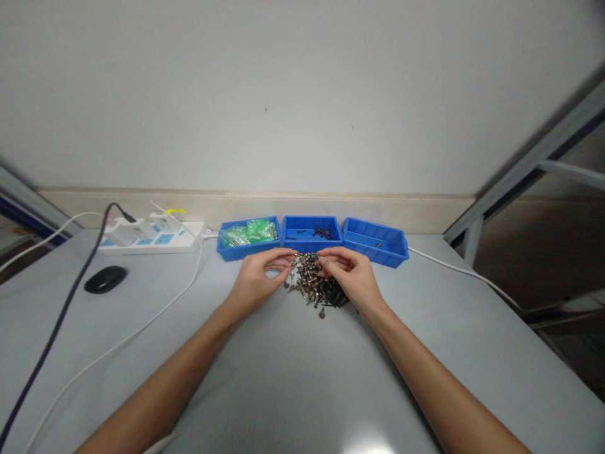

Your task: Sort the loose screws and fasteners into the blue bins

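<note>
A heap of mixed screws [312, 284], some dark and some silvery, lies on the grey table between my two hands. My left hand [262, 271] is at the heap's left edge, thumb and fingertips pinched close together over a small screw. On the other side my right hand [352, 274] reaches over the heap, its thumb and forefinger pinched at the screws. What the right fingertips hold is too small to make out. Just behind the heap stands the middle blue bin [312, 243], with some dark screws [323, 233] inside.
The left blue bin [227, 254] holds green-and-clear plastic bags [258, 231]. A few small pieces lie in the right blue bin [394, 251]. At left are a white power strip [189, 236], a black mouse [105, 279] and trailing cables. A wall rises behind.
</note>
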Tool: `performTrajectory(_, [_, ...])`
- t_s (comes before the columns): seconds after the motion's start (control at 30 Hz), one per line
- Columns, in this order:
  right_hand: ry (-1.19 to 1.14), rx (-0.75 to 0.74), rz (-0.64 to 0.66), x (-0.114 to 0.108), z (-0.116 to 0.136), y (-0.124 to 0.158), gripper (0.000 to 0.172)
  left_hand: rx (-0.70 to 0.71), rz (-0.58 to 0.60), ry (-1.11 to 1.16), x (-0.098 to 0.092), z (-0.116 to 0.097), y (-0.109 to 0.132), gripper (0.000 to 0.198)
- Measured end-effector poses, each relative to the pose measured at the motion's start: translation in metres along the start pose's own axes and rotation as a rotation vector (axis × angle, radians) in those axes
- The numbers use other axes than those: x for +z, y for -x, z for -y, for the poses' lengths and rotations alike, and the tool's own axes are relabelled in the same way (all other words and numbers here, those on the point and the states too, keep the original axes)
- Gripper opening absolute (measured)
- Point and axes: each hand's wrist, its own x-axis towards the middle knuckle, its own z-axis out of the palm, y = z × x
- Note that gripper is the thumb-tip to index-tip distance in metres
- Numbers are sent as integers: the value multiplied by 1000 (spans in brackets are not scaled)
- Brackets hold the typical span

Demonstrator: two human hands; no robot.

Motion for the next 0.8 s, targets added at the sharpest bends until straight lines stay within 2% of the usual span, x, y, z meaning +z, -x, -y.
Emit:
performTrajectory(0.27, [43,23,276,7,0,9,33,181,55,-134,-1,-19,4,31])
performTrajectory(0.37, [-23,71,304,7,0,9,29,245,69,-208,0,-17,4,31])
performTrajectory(0.5, [-101,142,272,6,2,7,25,285,86,-283,2,-10,3,29])
performTrajectory(0.63, [-111,124,111,2,5,4,28,326,137,-427,3,2,2,21])
performTrajectory(0.73, [-153,33,-179,-4,6,-1,29,313,194,-486,6,12,1,16])
performTrajectory(0.8, [-213,-31,-377,-10,4,-5,32,281,187,-503,8,17,0,17])
